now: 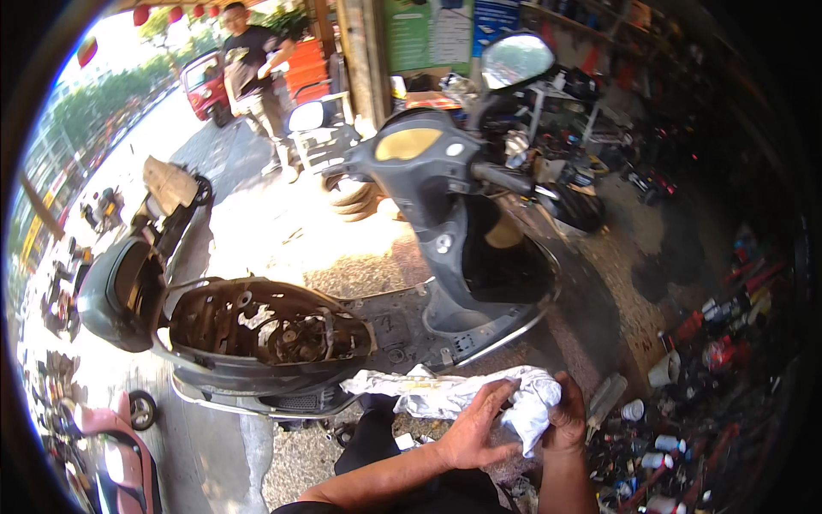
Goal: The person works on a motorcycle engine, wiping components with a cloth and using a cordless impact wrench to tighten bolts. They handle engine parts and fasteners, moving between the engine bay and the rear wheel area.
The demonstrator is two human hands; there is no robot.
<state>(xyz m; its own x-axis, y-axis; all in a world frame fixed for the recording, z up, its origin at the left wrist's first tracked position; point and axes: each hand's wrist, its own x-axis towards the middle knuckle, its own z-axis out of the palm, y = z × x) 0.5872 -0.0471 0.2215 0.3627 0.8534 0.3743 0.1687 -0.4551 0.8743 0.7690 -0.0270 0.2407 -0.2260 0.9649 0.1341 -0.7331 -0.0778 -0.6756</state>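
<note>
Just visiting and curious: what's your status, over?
Left hand, right hand: both on white cloth. Bunched between them, tail extending left. Scooter close ahead, not blocking.

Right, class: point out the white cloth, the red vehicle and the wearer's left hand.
White cloth (pixel 441 397), head view: its trailing length.
Red vehicle (pixel 203 98), head view: its front.
Left hand (pixel 478 427), head view: back of hand.

A scooter workshop is fronting a street (pixel 158 128); a scooter (pixel 390 321) is standing with its innards (pixel 295 334) showing; tyres (pixel 349 203) are lying stacked; bottles (pixel 670 444) and clutter (pixel 721 353) are covering the floor (pixel 632 321).
</note>
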